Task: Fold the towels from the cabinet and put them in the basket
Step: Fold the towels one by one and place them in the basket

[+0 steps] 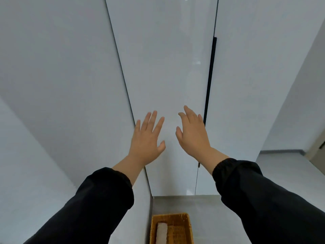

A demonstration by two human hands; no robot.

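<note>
A tall white cabinet fills the view, and its middle door (163,67) is closed. My left hand (146,138) is raised in front of the door with fingers spread and empty. My right hand (192,133) is beside it, also empty with fingers apart, close to the black vertical handle strip (210,81) on the door's right edge. Whether either palm touches the door I cannot tell. On the floor below stands a woven yellow basket (186,226) with one folded pale towel (161,233) lying along its left side.
Closed white cabinet doors stand on the left (61,76) and on the right (260,76). Grey floor (202,206) lies between the cabinet and the basket. At the far right edge a brownish door frame (319,148) shows.
</note>
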